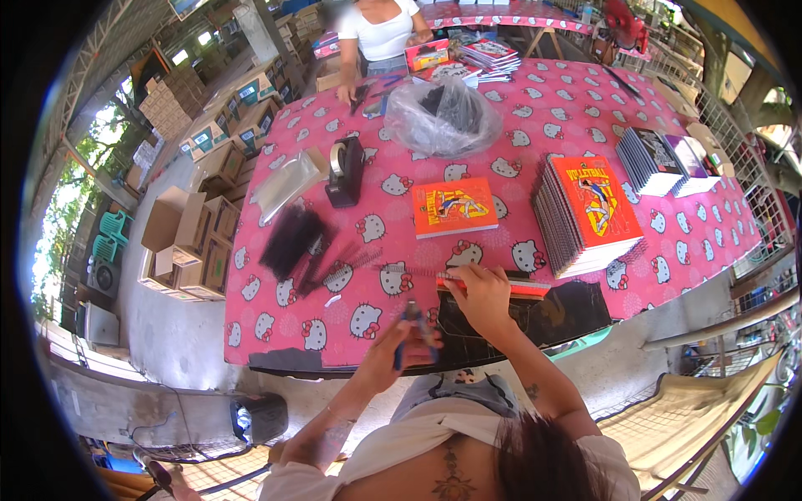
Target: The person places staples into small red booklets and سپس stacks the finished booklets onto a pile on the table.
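My left hand (391, 355) is closed around blue-handled pliers (412, 316), their jaws pointing away from me; they are slightly blurred. My right hand (484, 299) grips an orange-red notebook (526, 289) at the table's near edge, its spine side turned up. From the notebook's left end a thin dark spiral coil (409, 269) sticks out to the left. Beyond my hands an orange notebook (455, 207) with a volleyball player on its cover lies flat. To its right stands a tall stack of spiral-bound notebooks (585, 213). Black spiral coils (292, 242) lie bunched at the left.
A black tape dispenser (343, 171) and clear plastic sleeves (288, 185) are at the left. A plastic bag of black coils (443, 121) sits mid-table. More notebooks (650, 160) stand at right. Across the pink table (368, 225), a person in white (376, 33) works near stacked notebooks.
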A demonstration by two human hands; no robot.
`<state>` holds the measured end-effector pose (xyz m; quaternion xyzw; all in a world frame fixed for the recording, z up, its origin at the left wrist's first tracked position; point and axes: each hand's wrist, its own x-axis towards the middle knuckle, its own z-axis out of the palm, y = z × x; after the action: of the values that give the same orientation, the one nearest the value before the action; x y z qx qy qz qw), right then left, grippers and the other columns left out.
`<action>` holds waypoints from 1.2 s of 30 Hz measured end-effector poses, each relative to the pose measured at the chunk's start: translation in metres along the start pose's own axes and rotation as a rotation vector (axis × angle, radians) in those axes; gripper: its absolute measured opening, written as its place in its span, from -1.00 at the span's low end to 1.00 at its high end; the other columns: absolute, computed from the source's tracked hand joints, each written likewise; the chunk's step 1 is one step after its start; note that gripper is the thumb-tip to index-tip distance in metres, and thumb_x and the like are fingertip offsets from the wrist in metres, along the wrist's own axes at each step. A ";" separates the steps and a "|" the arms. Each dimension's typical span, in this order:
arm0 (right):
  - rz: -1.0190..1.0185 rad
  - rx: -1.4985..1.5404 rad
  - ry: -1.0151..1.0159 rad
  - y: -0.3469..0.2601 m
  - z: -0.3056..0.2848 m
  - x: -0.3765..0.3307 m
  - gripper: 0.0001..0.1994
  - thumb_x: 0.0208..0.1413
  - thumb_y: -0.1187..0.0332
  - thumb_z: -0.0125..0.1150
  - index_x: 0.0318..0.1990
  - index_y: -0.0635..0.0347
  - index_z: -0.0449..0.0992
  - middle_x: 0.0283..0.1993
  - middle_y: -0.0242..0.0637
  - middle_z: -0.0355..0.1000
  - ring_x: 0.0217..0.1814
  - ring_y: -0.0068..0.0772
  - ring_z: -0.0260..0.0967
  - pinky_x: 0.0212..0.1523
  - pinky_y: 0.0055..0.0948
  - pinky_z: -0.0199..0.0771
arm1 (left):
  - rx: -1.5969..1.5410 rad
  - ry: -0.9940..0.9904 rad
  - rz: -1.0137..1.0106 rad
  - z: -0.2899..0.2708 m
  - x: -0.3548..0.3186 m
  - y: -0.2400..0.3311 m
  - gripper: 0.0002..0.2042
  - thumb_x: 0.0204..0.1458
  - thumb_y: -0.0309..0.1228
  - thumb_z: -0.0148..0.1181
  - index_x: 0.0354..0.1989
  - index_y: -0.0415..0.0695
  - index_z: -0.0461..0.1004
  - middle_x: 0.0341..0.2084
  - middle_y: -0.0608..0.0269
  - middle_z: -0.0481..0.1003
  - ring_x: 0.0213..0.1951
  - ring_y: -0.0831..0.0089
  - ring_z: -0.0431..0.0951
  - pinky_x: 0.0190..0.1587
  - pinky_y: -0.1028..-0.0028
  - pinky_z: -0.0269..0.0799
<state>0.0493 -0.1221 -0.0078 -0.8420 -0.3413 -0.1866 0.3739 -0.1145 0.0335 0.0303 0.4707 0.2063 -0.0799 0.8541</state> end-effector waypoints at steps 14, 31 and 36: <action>-0.089 -0.013 0.058 0.002 0.001 -0.005 -0.67 -0.16 0.47 0.42 -0.16 -0.05 0.61 -0.33 -0.47 0.54 -0.34 -0.31 0.52 -0.17 -0.31 0.33 | -0.112 -0.283 -0.339 0.013 0.060 0.018 -0.57 0.39 -0.13 -0.17 0.13 -0.23 0.43 -0.12 -0.10 0.60 -0.14 0.01 0.67 -0.08 0.05 0.62; -0.056 0.004 0.000 0.001 -0.005 -0.006 -0.62 -0.11 0.49 0.38 -0.05 0.02 0.60 -0.21 -0.41 0.58 -0.26 -0.28 0.55 -0.10 -0.25 0.36 | -0.321 -0.318 -0.272 0.011 0.063 0.001 -0.64 0.38 -0.17 -0.11 0.08 -0.18 0.43 -0.36 0.07 0.56 -0.42 0.18 0.61 -0.40 0.16 0.58; -0.087 0.007 -0.045 -0.005 -0.067 -0.001 -0.57 0.00 0.37 0.42 0.08 0.01 0.55 0.02 -0.31 0.54 0.00 -0.21 0.53 0.08 -0.16 0.36 | 1.409 -0.042 0.267 -0.081 0.040 -0.008 -0.62 0.21 -0.22 0.19 0.08 -0.20 0.48 -0.37 0.03 0.54 -0.39 0.08 0.58 -0.35 0.15 0.49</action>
<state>0.0410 -0.1711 0.0378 -0.8290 -0.3865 -0.1826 0.3607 -0.1033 0.0995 -0.0309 0.9299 0.0299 -0.0980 0.3534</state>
